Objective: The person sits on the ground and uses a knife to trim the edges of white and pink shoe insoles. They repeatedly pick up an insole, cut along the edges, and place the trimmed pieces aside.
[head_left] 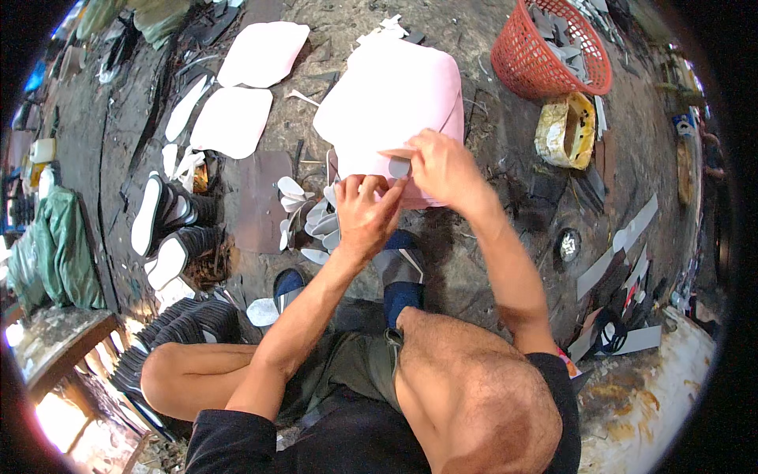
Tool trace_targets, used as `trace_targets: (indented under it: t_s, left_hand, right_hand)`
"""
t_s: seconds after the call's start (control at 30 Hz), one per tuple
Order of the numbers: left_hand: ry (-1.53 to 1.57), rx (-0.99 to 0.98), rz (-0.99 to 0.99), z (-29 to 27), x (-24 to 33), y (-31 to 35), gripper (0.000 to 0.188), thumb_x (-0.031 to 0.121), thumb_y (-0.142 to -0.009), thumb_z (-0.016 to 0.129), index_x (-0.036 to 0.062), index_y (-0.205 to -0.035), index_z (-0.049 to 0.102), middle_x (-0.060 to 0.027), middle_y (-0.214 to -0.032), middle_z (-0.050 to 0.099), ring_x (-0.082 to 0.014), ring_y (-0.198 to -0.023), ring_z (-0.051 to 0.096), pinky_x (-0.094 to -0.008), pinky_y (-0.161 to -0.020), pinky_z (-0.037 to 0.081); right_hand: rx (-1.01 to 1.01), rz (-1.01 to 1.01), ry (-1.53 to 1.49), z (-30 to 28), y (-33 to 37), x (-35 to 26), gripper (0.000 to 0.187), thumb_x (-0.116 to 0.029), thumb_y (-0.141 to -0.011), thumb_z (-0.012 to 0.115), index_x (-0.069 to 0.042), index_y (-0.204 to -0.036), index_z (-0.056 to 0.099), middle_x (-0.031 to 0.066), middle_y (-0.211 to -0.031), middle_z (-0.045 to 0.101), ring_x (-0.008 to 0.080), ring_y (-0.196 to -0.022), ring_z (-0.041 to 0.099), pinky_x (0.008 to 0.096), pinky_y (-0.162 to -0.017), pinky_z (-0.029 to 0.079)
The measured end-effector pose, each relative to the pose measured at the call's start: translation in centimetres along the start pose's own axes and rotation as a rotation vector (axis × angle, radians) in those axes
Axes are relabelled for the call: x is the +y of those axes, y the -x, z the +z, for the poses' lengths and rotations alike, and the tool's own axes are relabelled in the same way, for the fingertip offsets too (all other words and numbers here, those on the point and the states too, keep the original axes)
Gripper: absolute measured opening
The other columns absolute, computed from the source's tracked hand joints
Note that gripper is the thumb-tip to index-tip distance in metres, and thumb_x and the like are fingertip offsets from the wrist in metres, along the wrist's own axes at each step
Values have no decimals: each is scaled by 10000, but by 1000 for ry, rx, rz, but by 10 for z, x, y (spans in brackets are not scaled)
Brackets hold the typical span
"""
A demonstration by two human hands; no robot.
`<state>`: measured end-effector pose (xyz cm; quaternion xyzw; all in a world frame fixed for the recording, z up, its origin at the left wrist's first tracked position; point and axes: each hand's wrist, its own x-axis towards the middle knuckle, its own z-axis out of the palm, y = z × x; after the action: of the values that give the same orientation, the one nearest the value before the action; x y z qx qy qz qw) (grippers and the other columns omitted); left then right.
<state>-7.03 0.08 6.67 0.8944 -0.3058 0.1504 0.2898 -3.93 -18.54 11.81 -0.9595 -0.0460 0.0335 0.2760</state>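
Observation:
My left hand (365,212) has its fingers curled at the near edge of a thick pale pink-white pad (387,87). Its thumb and fingertips close on a small grey rounded piece (399,167) lying against the pad. Just to the right, my right hand (444,167) pinches a thin, pale, pointed piece (393,152) that sticks out leftward above the grey one; its exact kind is unclear. Loose grey oval cut-outs (320,221) lie in a heap beside my left wrist.
White cut sheets (233,122) lie at the far left. Black-and-white shoe soles (150,215) are stacked along the left, with more black soles (189,322) nearer. A red basket (517,59) of grey scraps and a yellowish container (545,134) stand at the far right.

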Motion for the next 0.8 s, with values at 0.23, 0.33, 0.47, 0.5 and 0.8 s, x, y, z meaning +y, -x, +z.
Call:
trace_targets:
  t_s: [0.23,0.33,0.47,0.5,0.8]
  left_hand:
    - [55,31,-139,-2,9,6,316,218,-742,767,170,-1052,725,-59,-929,553,-266,-908,513,-433,-806,386]
    - [413,302,-514,8,-3,3,291,193,-800,769,56,-1038,673,-39,-872,596,-197,-795,549,-356,-724,433]
    - [997,399,-1147,2,-18,-30,302,134,-854,762,-14,-1065,607,-27,-922,646,-131,-780,589,-276,-697,476]
    - [1004,347,-1134,-1,-23,-34,312,125,-860,764,-27,-1071,591,-27,-939,657,-119,-789,600,-260,-697,488]
    - [512,-81,121,-181,17,-93,394,-108,-756,623,20,-1122,696,-147,-1090,727,-261,-968,715,-354,-825,564]
  right_hand:
    - [125,-223,343,5,38,-26,134,-177,-785,644,-57,-834,682,83,-856,634,231,-849,656,401,-802,444]
    - [218,-207,369,15,37,-26,134,-177,-773,647,-53,-817,670,81,-873,631,240,-855,653,403,-825,432]
    - [308,-176,454,20,58,-44,286,-264,-819,696,-37,-992,704,115,-988,663,247,-975,664,396,-875,428]
    - [210,-111,467,22,65,-48,458,-314,-839,712,-22,-1186,651,152,-1187,636,253,-1099,625,411,-948,409]
    - [427,-497,142,-153,42,-36,381,-74,-742,800,-41,-1109,704,129,-1028,723,336,-1042,640,442,-960,472]
